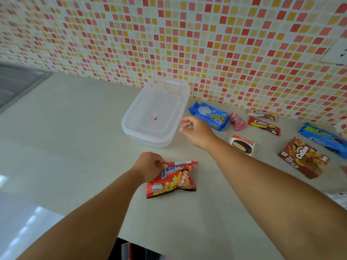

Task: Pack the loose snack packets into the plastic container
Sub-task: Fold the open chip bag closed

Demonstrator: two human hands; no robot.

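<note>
A clear plastic container stands on the beige counter against the tiled wall, with a small pink binder clip on it. My left hand pinches the top corner of a red potato snack bag lying on the counter in front of the container. My right hand hovers just right of the container with fingers loosely apart and nothing in it. Several packets lie to the right: a blue wafer pack, a pink sweet, two Oreo sticks, a choco pie, a brown Collon bag and a blue Oreo pack.
The mosaic tile wall runs along the back of the counter. A steel sink lies at the far left. The counter's front edge is near my body, with dark items below it. A white sheet lies at the right edge.
</note>
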